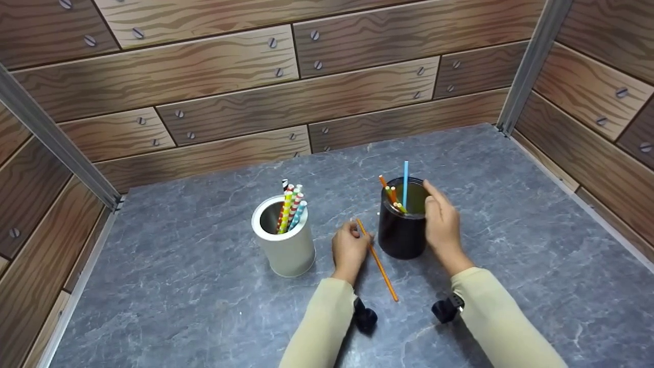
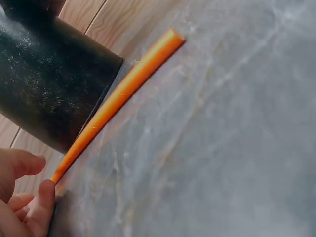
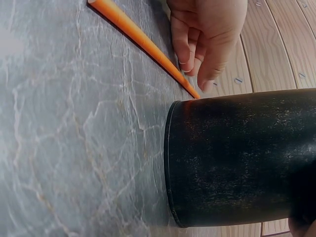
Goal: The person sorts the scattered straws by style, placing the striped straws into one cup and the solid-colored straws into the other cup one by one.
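An orange paper straw lies slantwise on the tabletop between my hands. Beside its upper part is my left hand, fingertips right at the straw; in the left wrist view a gap shows between thumb and fingers. My right hand grips the right side of an upright black cup, with a finger up at the rim. Inside that cup stand a tall light-blue straw and several orange and yellow-green ones. The right wrist view shows the cup's dark wall close to the straw's far end.
A white cup stands to the left, holding several patterned paper straws in yellow, red, green, blue and black. The grey marbled table is bounded by wood-patterned walls at the back and both sides.
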The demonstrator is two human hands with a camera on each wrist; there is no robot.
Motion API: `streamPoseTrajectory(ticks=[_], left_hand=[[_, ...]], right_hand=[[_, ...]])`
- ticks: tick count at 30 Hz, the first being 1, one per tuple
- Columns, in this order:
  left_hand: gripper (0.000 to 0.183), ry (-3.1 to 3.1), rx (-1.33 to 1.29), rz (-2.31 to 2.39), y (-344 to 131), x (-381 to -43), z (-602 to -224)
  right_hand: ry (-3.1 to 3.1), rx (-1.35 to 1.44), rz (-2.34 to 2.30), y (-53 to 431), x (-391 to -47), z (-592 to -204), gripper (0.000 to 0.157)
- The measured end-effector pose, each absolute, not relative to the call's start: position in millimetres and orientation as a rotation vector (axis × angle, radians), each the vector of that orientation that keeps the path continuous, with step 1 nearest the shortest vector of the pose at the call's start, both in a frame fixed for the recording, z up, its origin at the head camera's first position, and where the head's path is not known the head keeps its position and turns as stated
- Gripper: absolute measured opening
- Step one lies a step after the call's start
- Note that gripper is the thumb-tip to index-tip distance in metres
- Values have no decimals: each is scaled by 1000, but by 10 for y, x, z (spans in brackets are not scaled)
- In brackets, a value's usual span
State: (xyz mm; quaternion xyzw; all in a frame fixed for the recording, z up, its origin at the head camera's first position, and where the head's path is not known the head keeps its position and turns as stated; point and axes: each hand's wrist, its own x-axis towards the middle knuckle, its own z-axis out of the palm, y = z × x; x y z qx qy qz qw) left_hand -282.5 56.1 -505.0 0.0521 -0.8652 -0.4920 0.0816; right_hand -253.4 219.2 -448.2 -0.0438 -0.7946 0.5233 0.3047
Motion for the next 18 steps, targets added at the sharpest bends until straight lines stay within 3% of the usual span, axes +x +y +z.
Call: streamPoseTrajectory(ticks=[8, 14, 18], left_hand=[[38, -2680, 48, -1294, 553, -2885, -5022], [10, -2739, -1, -1165, 532, -2925, -4957], [9, -2775, -4, -1107, 515, -2932, -4918]], right_hand=[[-2125, -125, 1392, 2197, -2536, -4481, 39], [-2129, -134, 1385, 2200, -2532, -4468, 39], [-2130, -127, 1378, 2188, -2530, -4468, 39]])
